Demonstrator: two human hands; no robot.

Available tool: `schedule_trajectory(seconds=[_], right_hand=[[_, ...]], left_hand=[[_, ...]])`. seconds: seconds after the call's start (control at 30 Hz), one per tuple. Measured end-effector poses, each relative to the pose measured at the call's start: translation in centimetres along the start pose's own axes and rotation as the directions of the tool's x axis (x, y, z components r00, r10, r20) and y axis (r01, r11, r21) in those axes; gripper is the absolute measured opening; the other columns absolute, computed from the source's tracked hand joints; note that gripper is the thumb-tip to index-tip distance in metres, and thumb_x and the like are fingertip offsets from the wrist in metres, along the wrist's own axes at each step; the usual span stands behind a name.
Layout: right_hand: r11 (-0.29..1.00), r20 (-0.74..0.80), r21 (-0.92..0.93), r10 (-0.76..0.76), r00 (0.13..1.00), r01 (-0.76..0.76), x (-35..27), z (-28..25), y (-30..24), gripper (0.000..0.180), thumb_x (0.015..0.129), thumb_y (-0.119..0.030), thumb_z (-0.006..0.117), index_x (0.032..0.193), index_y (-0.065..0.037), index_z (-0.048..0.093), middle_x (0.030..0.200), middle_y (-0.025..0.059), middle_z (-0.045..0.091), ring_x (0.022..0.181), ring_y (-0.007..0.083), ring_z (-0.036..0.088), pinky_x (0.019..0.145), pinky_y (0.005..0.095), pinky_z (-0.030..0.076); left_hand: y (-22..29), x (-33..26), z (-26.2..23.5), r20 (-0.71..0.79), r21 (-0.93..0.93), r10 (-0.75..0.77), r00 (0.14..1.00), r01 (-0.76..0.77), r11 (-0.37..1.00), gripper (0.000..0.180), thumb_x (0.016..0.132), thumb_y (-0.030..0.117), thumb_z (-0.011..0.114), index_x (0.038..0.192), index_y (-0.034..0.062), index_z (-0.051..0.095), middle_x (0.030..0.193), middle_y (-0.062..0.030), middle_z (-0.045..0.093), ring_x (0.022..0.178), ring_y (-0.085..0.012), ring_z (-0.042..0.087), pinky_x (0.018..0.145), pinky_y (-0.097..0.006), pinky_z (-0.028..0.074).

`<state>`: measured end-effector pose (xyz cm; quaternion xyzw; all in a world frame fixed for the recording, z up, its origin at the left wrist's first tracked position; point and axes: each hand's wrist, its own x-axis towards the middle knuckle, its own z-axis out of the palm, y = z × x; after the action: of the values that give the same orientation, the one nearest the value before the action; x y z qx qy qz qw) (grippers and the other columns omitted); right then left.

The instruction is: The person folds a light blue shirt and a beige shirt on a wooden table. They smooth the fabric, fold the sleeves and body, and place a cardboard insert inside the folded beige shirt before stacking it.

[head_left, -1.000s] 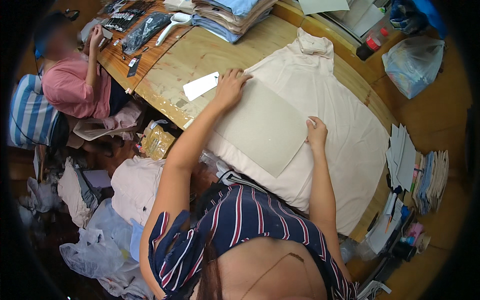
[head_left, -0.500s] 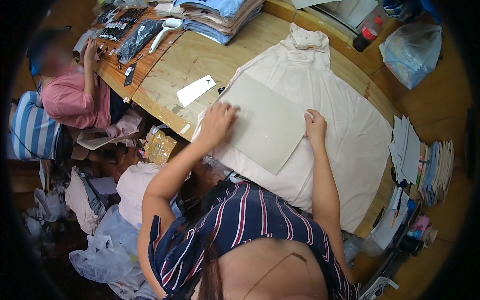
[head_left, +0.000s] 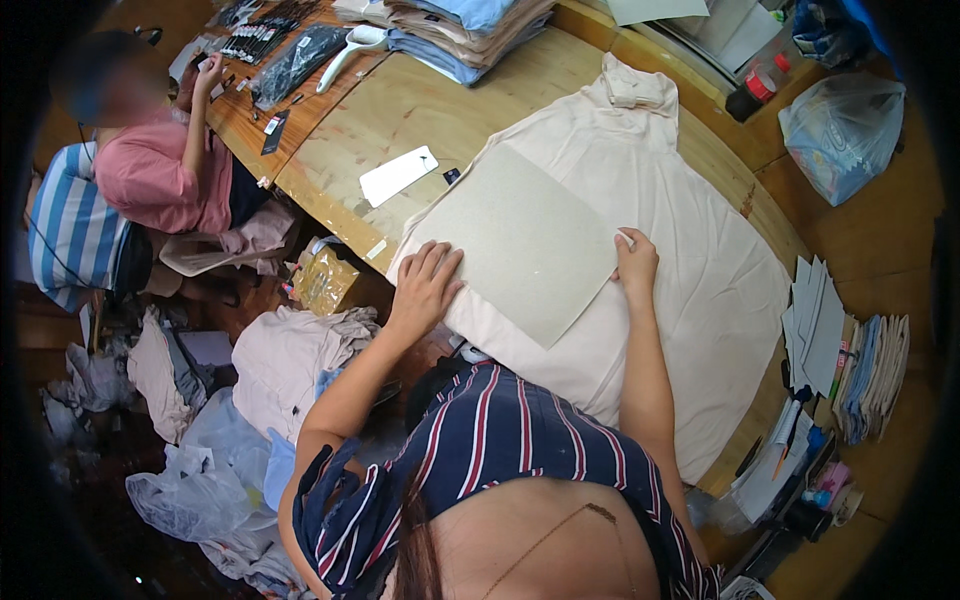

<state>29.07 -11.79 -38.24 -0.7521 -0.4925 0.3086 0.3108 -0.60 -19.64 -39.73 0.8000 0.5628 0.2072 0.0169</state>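
Note:
A cream shirt [head_left: 690,230] lies spread on the wooden table, its collar at the far end. On top of it rests a flat grey cardboard sheet [head_left: 535,240], set at a slant. My left hand [head_left: 427,290] lies with fingers stretched over the shirt's left edge, its fingertips beside the sheet's left side. With thumb and fingers, my right hand [head_left: 636,262] pinches the right corner of the sheet. A white card template [head_left: 398,176] and a small dark tag [head_left: 452,176] lie to the left of the shirt.
Folded shirts [head_left: 470,35] are stacked at the back beside a white-handled tool [head_left: 350,55]. A co-worker [head_left: 165,180] in pink sits at the left. A bottle [head_left: 757,88] and plastic bag [head_left: 842,135] stand back right; papers [head_left: 815,320] line the right edge. Garments [head_left: 295,365] are piled lower left.
My left hand has come down and left from above the sheet to the shirt's edge, fingers now flat. My right hand keeps its hold on the corner. The view has shifted slightly.

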Motion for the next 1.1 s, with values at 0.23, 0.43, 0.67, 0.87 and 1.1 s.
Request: schedule_trajectory(seconds=[0.23, 0.43, 0.67, 0.87, 1.1], right_hand=[[0.997, 0.047, -0.039, 0.061, 0.997, -0.059, 1.0, -3.0, -0.6, 0.024, 0.079, -0.017, 0.054, 0.1, -0.006, 0.053, 0.058, 0.0111, 0.056, 0.048, 0.0198, 0.055, 0.053, 0.031, 0.046], [0.868, -0.478, -0.488, -0.179, 0.86, -0.091, 8.9, -20.2, 12.6, 0.024, 0.08, -0.011, 0.045, 0.102, -0.006, 0.054, 0.086, 0.0157, 0.06, 0.08, 0.0323, 0.057, 0.07, 0.037, 0.044], [0.691, -0.282, -0.721, -0.359, 0.89, 0.051, 13.6, -27.1, 21.9, 0.032, 0.076, -0.001, 0.04, 0.105, -0.005, 0.054, 0.108, 0.0191, 0.05, 0.096, 0.0311, 0.05, 0.084, 0.0347, 0.039], [0.577, -0.272, -0.788, -0.012, 0.962, -0.215, 11.3, -28.9, 16.3, 0.025, 0.069, 0.001, 0.052, 0.093, 0.0, 0.058, 0.098, 0.0181, 0.053, 0.09, 0.0323, 0.049, 0.081, 0.0369, 0.039], [0.635, -0.465, -0.759, -0.371, 0.804, -0.145, -1.0, -33.7, 14.2, 0.019, 0.068, -0.013, 0.061, 0.085, -0.004, 0.059, 0.093, 0.0113, 0.052, 0.093, 0.0289, 0.047, 0.079, 0.038, 0.037]], left_hand=[[0.6, 1.0, -0.9, 0.046, 0.059, -0.014, 0.999, 0.012, 0.998, 0.036, 0.074, 0.026, 0.056, 0.106, 0.0094, 0.05, 0.109, -0.0081, 0.047, 0.104, -0.0239, 0.042, 0.083, -0.038, 0.031], [-0.3, 8.5, 0.2, -0.023, 0.032, -0.072, 0.997, 0.072, 0.997, 0.014, 0.077, 0.015, 0.052, 0.087, 0.0065, 0.056, 0.084, -0.0072, 0.053, 0.083, -0.0238, 0.047, 0.074, -0.038, 0.032], [1.8, 31.1, 11.4, -0.18, -0.105, 0.005, 0.984, -0.025, 0.994, 0.024, 0.072, 0.013, 0.051, 0.092, 0.0004, 0.056, 0.091, -0.0183, 0.054, 0.085, -0.0332, 0.05, 0.074, -0.039, 0.04], [4.8, 38.9, 11.9, 0.55, -0.045, -0.163, 0.819, 0.224, 0.973, 0.035, 0.071, 0.021, 0.059, 0.099, 0.0018, 0.052, 0.077, -0.0155, 0.056, 0.074, -0.0246, 0.056, 0.066, -0.036, 0.044], [0.7, 33.8, 3.1, 0.291, -0.886, 0.121, 0.949, 0.219, 0.409, 0.016, 0.08, 0.004, 0.052, 0.096, 0.0055, 0.049, 0.065, -0.0005, 0.05, 0.057, -0.0088, 0.049, 0.049, -0.02, 0.039]])
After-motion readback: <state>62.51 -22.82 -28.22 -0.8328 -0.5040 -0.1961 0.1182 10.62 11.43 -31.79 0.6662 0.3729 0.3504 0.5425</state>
